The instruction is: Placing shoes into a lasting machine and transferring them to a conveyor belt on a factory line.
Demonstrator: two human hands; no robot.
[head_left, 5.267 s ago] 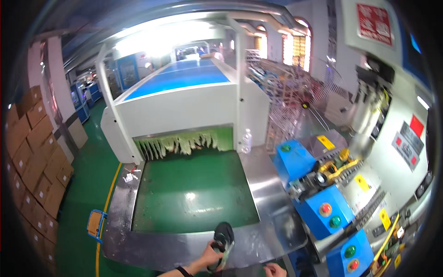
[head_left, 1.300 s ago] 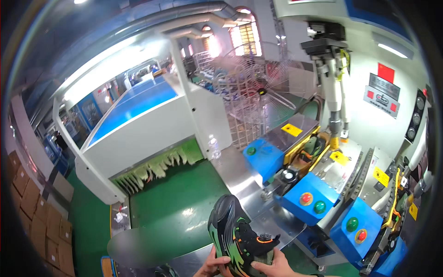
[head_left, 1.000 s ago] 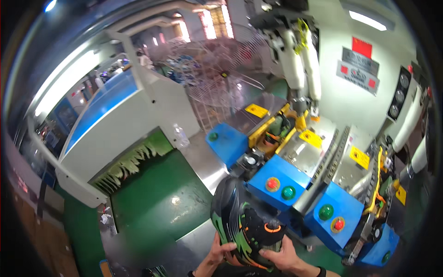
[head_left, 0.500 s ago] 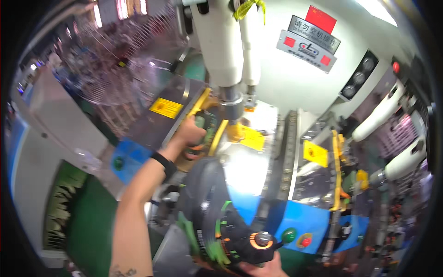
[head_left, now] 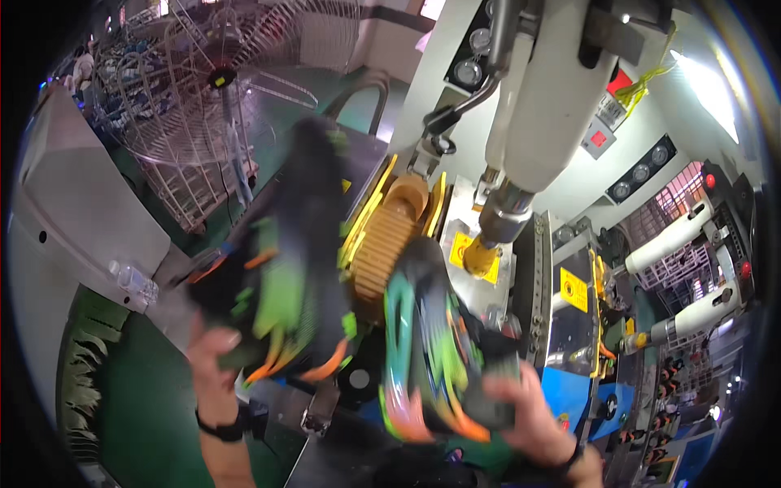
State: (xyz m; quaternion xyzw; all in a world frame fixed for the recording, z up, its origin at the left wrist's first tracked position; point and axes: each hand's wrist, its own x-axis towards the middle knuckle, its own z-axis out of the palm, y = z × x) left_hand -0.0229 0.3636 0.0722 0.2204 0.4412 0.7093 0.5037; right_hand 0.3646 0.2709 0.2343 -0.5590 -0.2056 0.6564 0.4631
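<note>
Being pinched near the heels by the left hand (head_left: 213,354) and right hand (head_left: 527,407): a blurred black-green sneaker (head_left: 285,285) and a teal-sided sneaker (head_left: 431,350), flanking a ribbed tan pad (head_left: 381,254).
Toes are pointed away, long axes tilted slightly inward; light, pliant uppers and firmer soles are expected, best gripped at the heel collars.

Left hand (head_left: 213,362) clasping, right hand (head_left: 533,415) clasping, well apart

Workshop interior, referenced to the caged fan (head_left: 221,77): white metal racking (head_left: 181,191) below it; green floor (head_left: 327,83) and a pale wall (head_left: 394,53) to its right; a bright window (head_left: 433,8) farther right; a strip light (head_left: 704,91) far right.
</note>
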